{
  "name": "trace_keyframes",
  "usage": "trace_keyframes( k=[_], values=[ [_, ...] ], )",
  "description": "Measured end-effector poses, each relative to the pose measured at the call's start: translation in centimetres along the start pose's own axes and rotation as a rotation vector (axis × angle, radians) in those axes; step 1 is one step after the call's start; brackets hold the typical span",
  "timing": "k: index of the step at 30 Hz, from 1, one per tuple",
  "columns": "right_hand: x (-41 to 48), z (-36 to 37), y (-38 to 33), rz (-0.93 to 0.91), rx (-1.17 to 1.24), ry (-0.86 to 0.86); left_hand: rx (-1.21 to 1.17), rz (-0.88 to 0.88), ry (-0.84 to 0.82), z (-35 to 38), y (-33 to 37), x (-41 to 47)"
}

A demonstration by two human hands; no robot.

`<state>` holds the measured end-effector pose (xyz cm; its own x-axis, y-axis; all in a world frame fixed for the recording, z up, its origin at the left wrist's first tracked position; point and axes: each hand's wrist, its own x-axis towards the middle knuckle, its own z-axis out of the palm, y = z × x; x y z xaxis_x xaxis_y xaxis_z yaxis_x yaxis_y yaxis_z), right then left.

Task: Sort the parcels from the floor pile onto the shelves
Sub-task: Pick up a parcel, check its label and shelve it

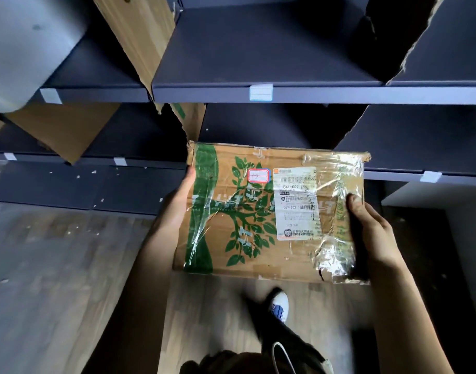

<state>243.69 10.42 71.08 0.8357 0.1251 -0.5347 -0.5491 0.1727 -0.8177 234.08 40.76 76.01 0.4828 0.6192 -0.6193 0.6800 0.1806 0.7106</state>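
I hold a flat brown cardboard parcel (247, 211) with a green tree print, a white shipping label and a small red-edged sticker, level in front of the dark shelves (285, 94). My left hand (181, 197) grips its left edge, the thumb on the upper corner. My right hand (369, 225) grips the right edge, the thumb lying on the shiny tape on top. The parcel hangs above the wooden floor, its far edge close to the lower shelf's front.
A brown box (139, 33) and a grey parcel (24, 47) stand on the upper shelf at left; another brown box (64, 128) sits below them. Cardboard dividers (189, 117) split the shelves. White tags mark the shelf edges. My foot in a white shoe (280, 306) is below the parcel.
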Motion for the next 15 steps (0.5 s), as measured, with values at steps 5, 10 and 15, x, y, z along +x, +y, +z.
trace_keyframes(
  k=[5, 10, 15],
  values=[
    [0.2, 2.5, 0.2, -0.013, 0.031, -0.021, -0.020, 0.021, 0.117, -2.5, -0.6, 1.6],
    [-0.9, 7.2, 1.0, -0.030, 0.015, -0.059, -0.060, 0.050, 0.101, -7.5, -1.5, 2.8],
    [-3.8, 14.8, 3.4, -0.062, -0.003, -0.113, -0.113, 0.085, 0.100, -15.4, -2.6, 3.7]
  ],
)
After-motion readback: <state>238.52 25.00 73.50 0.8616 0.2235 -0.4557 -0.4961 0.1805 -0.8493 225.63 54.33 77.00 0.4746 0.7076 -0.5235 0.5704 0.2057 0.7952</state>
